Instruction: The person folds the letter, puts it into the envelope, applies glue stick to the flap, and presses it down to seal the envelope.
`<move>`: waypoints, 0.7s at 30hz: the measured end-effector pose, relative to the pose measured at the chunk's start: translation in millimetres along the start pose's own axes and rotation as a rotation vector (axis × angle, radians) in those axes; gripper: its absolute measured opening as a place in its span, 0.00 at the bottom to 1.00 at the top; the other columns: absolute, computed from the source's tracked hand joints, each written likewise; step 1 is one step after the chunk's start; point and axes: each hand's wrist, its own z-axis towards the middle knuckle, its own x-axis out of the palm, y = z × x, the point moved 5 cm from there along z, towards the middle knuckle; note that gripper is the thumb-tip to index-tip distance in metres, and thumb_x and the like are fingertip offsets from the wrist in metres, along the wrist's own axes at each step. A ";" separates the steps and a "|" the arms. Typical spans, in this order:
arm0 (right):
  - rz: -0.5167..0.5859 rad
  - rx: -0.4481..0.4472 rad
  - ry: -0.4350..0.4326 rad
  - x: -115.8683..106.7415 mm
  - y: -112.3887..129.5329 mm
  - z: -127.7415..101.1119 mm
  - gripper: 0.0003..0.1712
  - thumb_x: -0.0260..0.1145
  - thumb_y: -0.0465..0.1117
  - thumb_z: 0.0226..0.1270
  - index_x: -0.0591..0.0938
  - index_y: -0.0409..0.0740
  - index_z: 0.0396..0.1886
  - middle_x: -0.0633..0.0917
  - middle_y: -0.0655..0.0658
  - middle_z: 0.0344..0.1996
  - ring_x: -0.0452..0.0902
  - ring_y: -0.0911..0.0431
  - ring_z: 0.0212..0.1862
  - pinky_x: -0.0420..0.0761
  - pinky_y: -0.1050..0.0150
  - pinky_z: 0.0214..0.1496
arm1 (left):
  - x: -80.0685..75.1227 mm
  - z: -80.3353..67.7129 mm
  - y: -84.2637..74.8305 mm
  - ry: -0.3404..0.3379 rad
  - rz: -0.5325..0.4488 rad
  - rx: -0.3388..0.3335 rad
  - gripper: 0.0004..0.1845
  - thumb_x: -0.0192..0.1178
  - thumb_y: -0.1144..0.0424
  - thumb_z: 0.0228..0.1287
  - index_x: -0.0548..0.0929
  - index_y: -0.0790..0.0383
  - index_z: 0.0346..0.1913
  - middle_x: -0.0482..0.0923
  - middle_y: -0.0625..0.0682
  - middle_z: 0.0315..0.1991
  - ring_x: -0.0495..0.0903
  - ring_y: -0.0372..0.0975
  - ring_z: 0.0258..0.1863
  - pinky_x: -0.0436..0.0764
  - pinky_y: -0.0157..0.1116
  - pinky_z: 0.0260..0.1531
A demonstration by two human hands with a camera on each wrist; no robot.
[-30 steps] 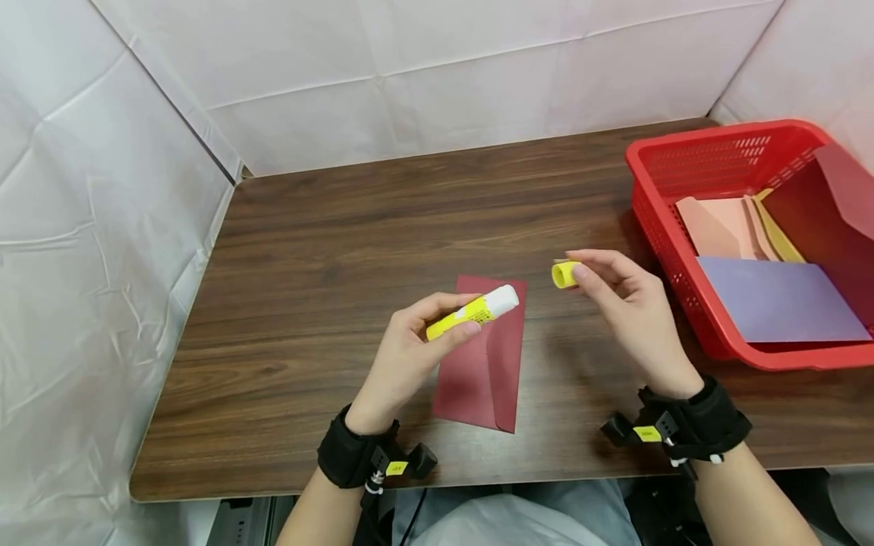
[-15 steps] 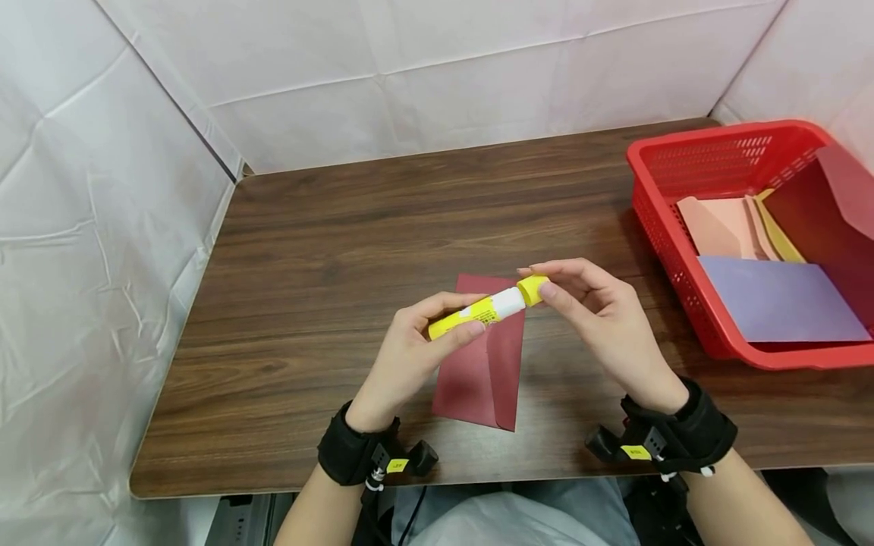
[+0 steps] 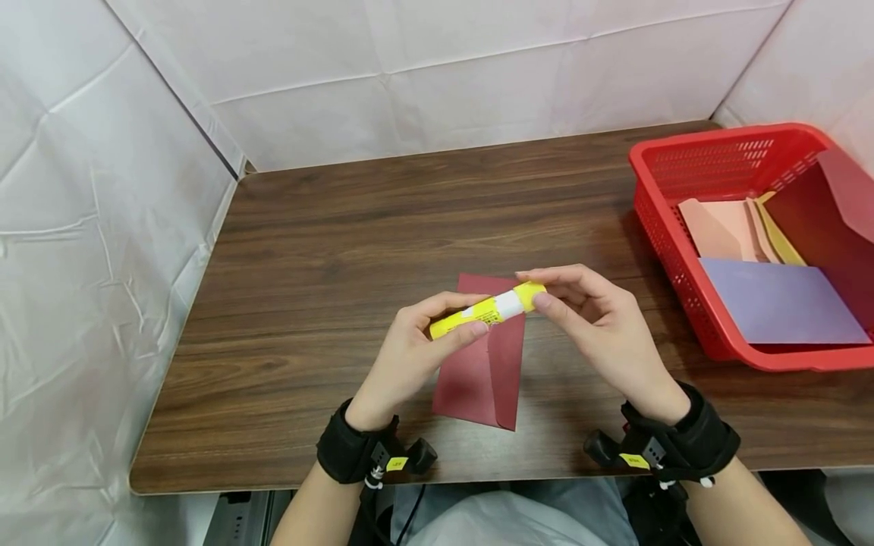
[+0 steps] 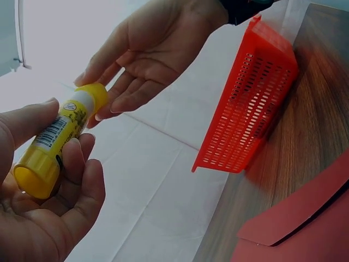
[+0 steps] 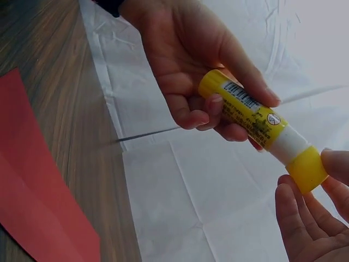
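Observation:
My left hand [image 3: 416, 345] grips the yellow barrel of a glue stick [image 4: 60, 123] between thumb and fingers, tilted up to the right. The thumb and fingertips of my right hand [image 3: 594, 318] pinch its yellow cap [image 5: 307, 169], which sits over the end of the stick. A band of the white collar [image 5: 288, 144] shows between cap and barrel. Beneath the hands, a dark red envelope [image 3: 471, 387] lies on the wooden table [image 3: 328, 258]; the hands and stick cover part of its upper half.
A red perforated basket [image 3: 645, 205] stands at the table's right side. It holds a lavender envelope [image 3: 781, 303], pale pink ones [image 3: 713, 227], a yellow one [image 3: 785, 235] and dark red paper [image 3: 819, 201]. White sheeting [image 3: 410, 114] hangs behind the table and along its sides.
My right hand has moved left, bringing the cap from apart onto the glue stick's white end. Less of the white collar shows now. My left hand has stayed nearly still.

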 end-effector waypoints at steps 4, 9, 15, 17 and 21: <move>-0.039 -0.009 -0.004 0.9 1.6 0.0 0.18 0.66 0.30 0.71 0.83 0.42 0.58 0.85 0.42 0.55 0.82 0.53 0.47 0.82 0.70 0.45 | -0.4 0.4 -1.2 0.001 0.009 -0.001 0.14 0.66 0.64 0.68 0.86 0.56 0.56 0.84 0.49 0.45 0.79 0.44 0.38 0.81 0.36 0.33; -0.080 -0.017 0.001 2.5 3.9 -0.9 0.20 0.68 0.29 0.67 0.84 0.43 0.58 0.86 0.46 0.53 0.82 0.53 0.48 0.82 0.70 0.41 | -1.1 0.8 -2.3 0.000 0.016 -0.002 0.14 0.67 0.63 0.68 0.86 0.56 0.55 0.84 0.49 0.44 0.78 0.44 0.36 0.79 0.34 0.31; -0.068 -0.005 0.032 4.9 5.8 -1.7 0.22 0.71 0.28 0.64 0.84 0.44 0.58 0.86 0.46 0.51 0.85 0.54 0.47 0.85 0.68 0.41 | -1.2 -0.5 -4.7 0.004 0.030 -0.006 0.14 0.68 0.63 0.66 0.86 0.56 0.54 0.83 0.49 0.41 0.77 0.43 0.33 0.77 0.33 0.29; -0.058 -0.003 0.055 5.7 6.6 -2.3 0.24 0.72 0.27 0.63 0.84 0.44 0.59 0.86 0.45 0.52 0.85 0.54 0.46 0.86 0.67 0.42 | -1.2 -1.5 -6.0 0.006 0.032 -0.009 0.14 0.69 0.64 0.65 0.86 0.56 0.54 0.83 0.49 0.41 0.77 0.43 0.33 0.77 0.33 0.29; -0.075 0.001 0.084 6.3 7.8 -3.9 0.25 0.73 0.29 0.62 0.85 0.46 0.59 0.87 0.47 0.52 0.86 0.55 0.44 0.86 0.66 0.40 | -0.4 -3.2 -8.8 0.013 0.021 0.000 0.15 0.70 0.65 0.64 0.87 0.56 0.54 0.84 0.49 0.42 0.79 0.44 0.34 0.79 0.33 0.31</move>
